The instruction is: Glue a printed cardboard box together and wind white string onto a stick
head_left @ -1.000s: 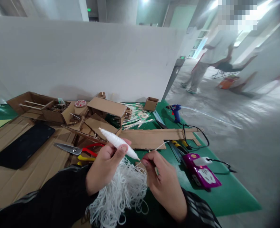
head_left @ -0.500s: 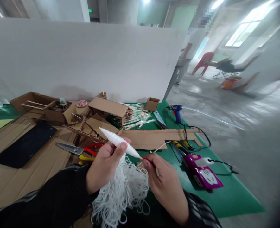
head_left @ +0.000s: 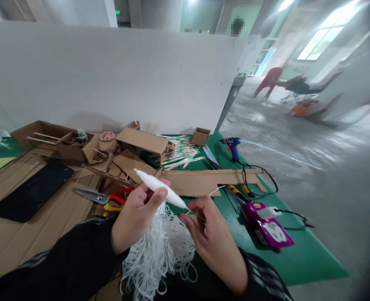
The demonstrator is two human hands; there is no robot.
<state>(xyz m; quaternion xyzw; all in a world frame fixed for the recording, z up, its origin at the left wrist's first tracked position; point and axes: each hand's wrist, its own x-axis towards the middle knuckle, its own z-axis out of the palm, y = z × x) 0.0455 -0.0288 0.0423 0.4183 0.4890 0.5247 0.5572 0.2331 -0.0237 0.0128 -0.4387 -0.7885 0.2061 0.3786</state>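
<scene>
My left hand (head_left: 136, 219) is closed round a stick wound thick with white string (head_left: 158, 188), held slanting up to the left. My right hand (head_left: 211, 242) pinches the free end of the white string (head_left: 214, 191) close to the lower tip of that spindle. A loose tangle of white string (head_left: 158, 255) hangs under both hands. Red-and-yellow-handled scissors (head_left: 101, 197) lie just left of my left hand on the cardboard.
A black tablet (head_left: 31, 190) lies on flat cardboard at left. Cardboard boxes (head_left: 141, 142), wooden sticks (head_left: 181, 154) and a long cardboard strip (head_left: 206, 179) cover the green mat (head_left: 298, 259). A blue glue gun (head_left: 233, 147) and purple power strip (head_left: 268, 228) sit right. White partition behind.
The person walking at the back right has gone from view. My right hand has shifted slightly left, closer to the spindle's tip; the left hand holds nearly still.
</scene>
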